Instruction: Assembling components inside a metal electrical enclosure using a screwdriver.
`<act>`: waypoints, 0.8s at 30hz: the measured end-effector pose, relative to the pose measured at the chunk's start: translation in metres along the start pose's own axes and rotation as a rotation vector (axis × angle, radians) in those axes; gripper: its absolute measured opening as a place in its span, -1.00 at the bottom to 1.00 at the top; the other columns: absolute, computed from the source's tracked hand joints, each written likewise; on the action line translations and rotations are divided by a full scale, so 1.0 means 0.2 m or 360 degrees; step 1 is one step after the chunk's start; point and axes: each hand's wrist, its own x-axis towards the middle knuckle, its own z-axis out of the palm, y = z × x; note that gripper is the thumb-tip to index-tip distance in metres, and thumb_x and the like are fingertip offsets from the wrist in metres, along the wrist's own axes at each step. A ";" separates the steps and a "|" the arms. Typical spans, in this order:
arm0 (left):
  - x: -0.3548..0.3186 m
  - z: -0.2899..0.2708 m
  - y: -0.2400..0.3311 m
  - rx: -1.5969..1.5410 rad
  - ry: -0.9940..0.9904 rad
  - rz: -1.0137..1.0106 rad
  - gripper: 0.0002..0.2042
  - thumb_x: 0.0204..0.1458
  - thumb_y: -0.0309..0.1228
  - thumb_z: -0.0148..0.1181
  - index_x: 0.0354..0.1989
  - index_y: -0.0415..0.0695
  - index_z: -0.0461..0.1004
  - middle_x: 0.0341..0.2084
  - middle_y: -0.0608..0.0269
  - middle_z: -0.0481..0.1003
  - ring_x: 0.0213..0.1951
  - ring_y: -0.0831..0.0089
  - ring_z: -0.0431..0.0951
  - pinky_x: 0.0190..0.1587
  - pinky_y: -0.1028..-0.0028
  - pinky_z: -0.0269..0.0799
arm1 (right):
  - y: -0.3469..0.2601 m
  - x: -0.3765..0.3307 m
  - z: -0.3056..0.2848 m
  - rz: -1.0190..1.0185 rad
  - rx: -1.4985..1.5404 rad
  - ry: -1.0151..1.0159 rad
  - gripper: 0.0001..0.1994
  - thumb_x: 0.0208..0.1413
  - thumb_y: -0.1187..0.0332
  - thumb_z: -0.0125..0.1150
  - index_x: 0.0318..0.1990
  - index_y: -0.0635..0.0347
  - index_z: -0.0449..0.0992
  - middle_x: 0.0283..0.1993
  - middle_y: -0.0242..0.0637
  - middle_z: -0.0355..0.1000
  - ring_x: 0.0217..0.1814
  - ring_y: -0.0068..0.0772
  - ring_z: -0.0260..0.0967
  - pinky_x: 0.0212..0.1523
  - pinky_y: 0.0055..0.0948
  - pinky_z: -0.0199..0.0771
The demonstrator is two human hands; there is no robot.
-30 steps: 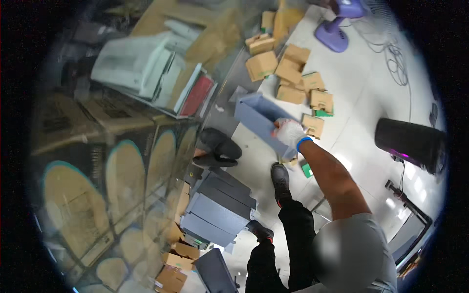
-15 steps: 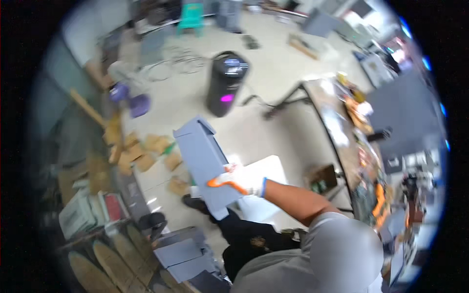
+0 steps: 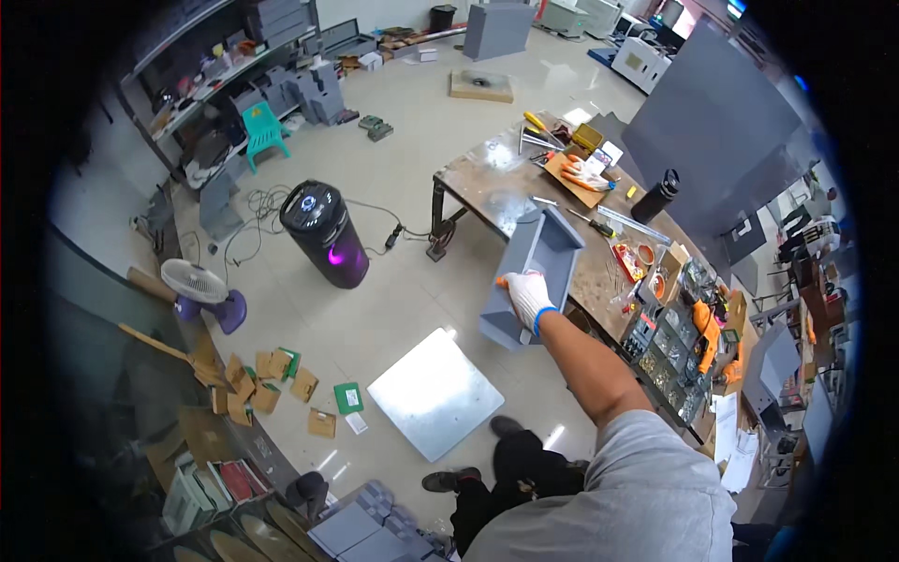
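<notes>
My right hand [image 3: 530,294], in a white glove with orange on the fingers and a blue cuff, grips a grey open metal box [image 3: 560,245] by its near wall. The box is long and shallow, with raised sides and its hollow facing up. It is tilted, and its far end overlaps the left edge of the workbench [image 3: 487,173]; whether it touches the top I cannot tell. My left hand is not in view.
Tools, screwdrivers, a black bottle [image 3: 658,197], a parts tray [image 3: 667,361] and an orange power tool [image 3: 706,335] crowd the bench. On the floor are a silvery panel [image 3: 436,393], small cartons [image 3: 265,396], a black speaker [image 3: 325,234], a fan [image 3: 195,281] and stacked grey boxes [image 3: 361,525].
The grey box has moved from above the floor to the workbench's edge, still in my right hand. It has turned so its hollow shows. The view has swung round, too.
</notes>
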 end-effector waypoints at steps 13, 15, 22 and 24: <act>0.51 -0.99 -0.56 0.0454 -0.0261 -0.0222 -0.50 0.28 -0.06 0.27 -0.02 -0.39 0.60 -0.23 -0.25 0.68 -0.09 -0.03 0.73 -0.04 0.18 0.59 | -0.32 -0.14 0.53 -0.0154 -0.0368 -0.0116 -0.24 0.11 -0.23 0.28 0.17 0.36 0.55 0.10 0.12 0.61 0.19 -0.03 0.59 0.23 -0.16 0.52; 0.78 -1.16 -0.26 0.0496 -0.0319 -0.0272 -0.50 0.28 -0.06 0.27 -0.03 -0.39 0.60 -0.23 -0.26 0.68 -0.10 -0.02 0.73 -0.05 0.18 0.59 | -0.26 -0.35 0.42 -0.0572 -0.0251 -0.0140 -0.36 0.16 -0.17 0.30 0.11 0.25 0.62 0.03 0.05 0.65 0.13 -0.09 0.61 0.17 -0.21 0.54; 2.12 -1.55 0.71 -0.0149 -0.0129 -0.0179 -0.54 0.31 -0.06 0.22 -0.11 -0.35 0.63 -0.34 -0.22 0.65 -0.25 -0.09 0.68 -0.11 0.09 0.53 | 0.17 -1.06 -0.42 -0.0226 -0.0316 -0.0312 -0.60 0.18 0.04 0.35 -0.27 0.29 0.72 -0.43 -0.20 0.64 -0.40 -0.31 0.59 -0.27 -0.29 0.55; 2.43 -1.53 0.87 -0.0239 0.0034 -0.0056 -0.51 0.28 -0.01 0.24 -0.18 -0.33 0.64 -0.40 -0.21 0.63 -0.32 -0.08 0.66 -0.17 0.09 0.51 | 0.36 -1.23 -0.61 0.0100 -0.0368 -0.0496 -0.65 0.15 0.12 0.34 -0.32 0.31 0.70 -0.46 -0.26 0.61 -0.44 -0.41 0.55 -0.31 -0.33 0.52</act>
